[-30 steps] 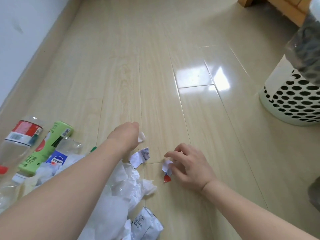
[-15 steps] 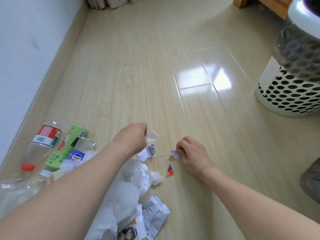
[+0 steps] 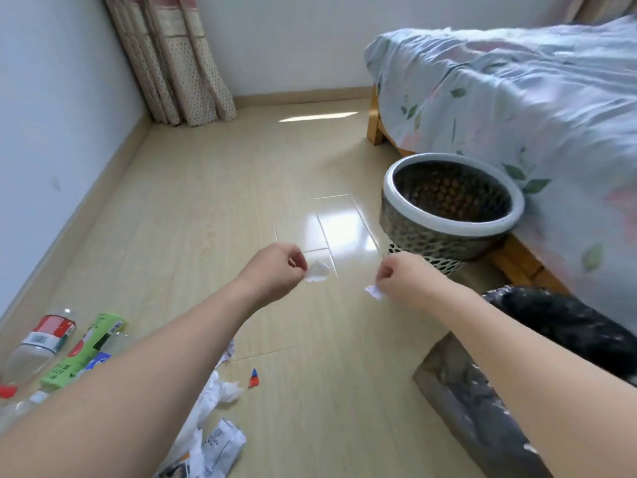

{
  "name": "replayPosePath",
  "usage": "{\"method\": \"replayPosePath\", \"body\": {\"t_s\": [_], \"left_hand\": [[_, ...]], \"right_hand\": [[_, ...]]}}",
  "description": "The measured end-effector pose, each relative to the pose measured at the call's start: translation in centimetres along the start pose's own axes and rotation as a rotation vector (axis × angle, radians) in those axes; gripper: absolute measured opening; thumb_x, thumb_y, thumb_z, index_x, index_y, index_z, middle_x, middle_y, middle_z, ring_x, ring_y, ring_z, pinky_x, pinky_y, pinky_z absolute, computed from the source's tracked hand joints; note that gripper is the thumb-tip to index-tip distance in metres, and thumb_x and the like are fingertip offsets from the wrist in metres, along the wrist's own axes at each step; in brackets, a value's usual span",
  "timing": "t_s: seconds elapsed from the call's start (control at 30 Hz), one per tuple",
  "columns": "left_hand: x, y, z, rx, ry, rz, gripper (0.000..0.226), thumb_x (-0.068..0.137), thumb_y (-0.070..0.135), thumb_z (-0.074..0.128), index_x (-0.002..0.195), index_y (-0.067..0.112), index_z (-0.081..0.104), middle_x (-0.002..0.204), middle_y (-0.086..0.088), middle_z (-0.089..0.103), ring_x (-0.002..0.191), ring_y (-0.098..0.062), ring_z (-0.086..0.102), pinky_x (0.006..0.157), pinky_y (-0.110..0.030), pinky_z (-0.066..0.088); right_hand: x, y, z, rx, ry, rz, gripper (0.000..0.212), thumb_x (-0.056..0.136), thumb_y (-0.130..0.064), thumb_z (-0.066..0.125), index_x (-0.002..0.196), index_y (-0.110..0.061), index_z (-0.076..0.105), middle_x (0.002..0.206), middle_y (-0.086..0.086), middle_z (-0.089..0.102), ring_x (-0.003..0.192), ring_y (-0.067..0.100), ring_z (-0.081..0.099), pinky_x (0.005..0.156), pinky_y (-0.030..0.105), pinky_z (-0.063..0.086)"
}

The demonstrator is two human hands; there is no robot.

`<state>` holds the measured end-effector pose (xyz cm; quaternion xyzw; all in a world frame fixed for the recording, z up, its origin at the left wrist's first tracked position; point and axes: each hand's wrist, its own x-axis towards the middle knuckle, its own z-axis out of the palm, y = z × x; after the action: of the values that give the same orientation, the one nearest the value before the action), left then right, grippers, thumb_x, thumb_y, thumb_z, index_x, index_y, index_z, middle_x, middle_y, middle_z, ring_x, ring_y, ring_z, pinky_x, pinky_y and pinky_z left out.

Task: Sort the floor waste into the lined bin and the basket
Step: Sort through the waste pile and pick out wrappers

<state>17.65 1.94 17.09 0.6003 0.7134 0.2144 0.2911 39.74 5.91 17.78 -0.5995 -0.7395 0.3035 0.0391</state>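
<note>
- Nearest, well short of the lined bin (image 3: 451,208) and toward the left wall, the waste pile remains on the floor: crumpled white paper (image 3: 213,398), a silver wrapper (image 3: 220,446), a small red-and-blue scrap (image 3: 254,378), and three bottles, one red-labelled (image 3: 44,336), one green (image 3: 86,350) and one blue-labelled (image 3: 100,360) that is partly hidden by the forearm.
- A dark bag or bundle (image 3: 482,408) lies on the near side of the bin; I cannot tell whether it is the basket.
- Both hands have lifted off the floor since half a second ago and now hang in the air, short of the bin.
- The left hand (image 3: 275,270) is farther from the bin, its fingers pinched on a white paper scrap (image 3: 317,271).
- The right hand (image 3: 403,277) is close to the bin's near side, fist closed around a small pale scrap (image 3: 374,292) that pokes out below.
- The red-and-blue scrap that lay by the right hand has been left behind, so it needs another pass.
- The view has tipped up, bringing the bin's white rim and dark liner into sight; its inside looks empty or nearly so.
- Judgement: the pick-up is finished and the carry is under way; the drop into the bin comes next, and most of the sorting is still undone.
- Beyond the bin stand the bed (image 3: 517,98) and, farther off, the curtain (image 3: 172,63).
</note>
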Motion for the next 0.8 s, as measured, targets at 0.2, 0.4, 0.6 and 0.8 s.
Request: {"method": "replayPosePath", "body": {"t_s": [0.2, 0.4, 0.6, 0.8], "left_hand": [[-0.3, 12.8, 6.6, -0.035, -0.139, 0.224, 0.013, 0.081, 0.010, 0.059, 0.077, 0.020, 0.065, 0.076, 0.000, 0.068, 0.066, -0.014, 0.060, 0.053, -0.020, 0.042], [-3.8, 19.8, 16.5, 0.064, -0.343, 0.434, 0.012, 0.085, 0.016, 0.059, 0.086, 0.022, 0.070, 0.082, 0.010, 0.066, 0.075, -0.007, 0.061, 0.059, -0.018, 0.045], [-5.6, 18.5, 17.0, 0.123, -0.346, 0.447, 0.021, 0.088, 0.017, 0.052, 0.097, 0.021, 0.071, 0.093, 0.008, 0.068, 0.087, -0.012, 0.063, 0.075, -0.025, 0.052], [-4.5, 11.9, 7.4, 0.253, -0.128, 0.271, 0.022, 0.086, 0.017, 0.048, 0.092, 0.019, 0.070, 0.095, 0.001, 0.070, 0.086, -0.019, 0.064, 0.079, -0.034, 0.055]], "right_hand": [[-7.6, 10.1, -8.2, -0.023, 0.208, 0.242, 0.016, 0.086, -0.012, 0.057, 0.074, -0.019, 0.065, 0.088, 0.003, 0.066, 0.084, 0.020, 0.062, 0.065, 0.025, 0.044], [-13.0, 18.7, -8.0, -0.159, 0.166, 0.441, 0.005, 0.080, -0.009, 0.060, 0.076, -0.010, 0.062, 0.075, 0.007, 0.062, 0.074, 0.029, 0.059, 0.059, 0.028, 0.046], [-14.0, 19.3, -6.6, -0.217, 0.208, 0.444, 0.023, 0.081, -0.005, 0.046, 0.061, -0.016, 0.050, 0.062, 0.004, 0.050, 0.057, 0.023, 0.046, 0.050, 0.025, 0.037], [-9.9, 10.0, -4.7, -0.134, 0.318, 0.165, 0.021, 0.090, -0.016, 0.047, 0.095, -0.017, 0.067, 0.097, 0.003, 0.067, 0.089, 0.024, 0.062, 0.083, 0.036, 0.053]]}}
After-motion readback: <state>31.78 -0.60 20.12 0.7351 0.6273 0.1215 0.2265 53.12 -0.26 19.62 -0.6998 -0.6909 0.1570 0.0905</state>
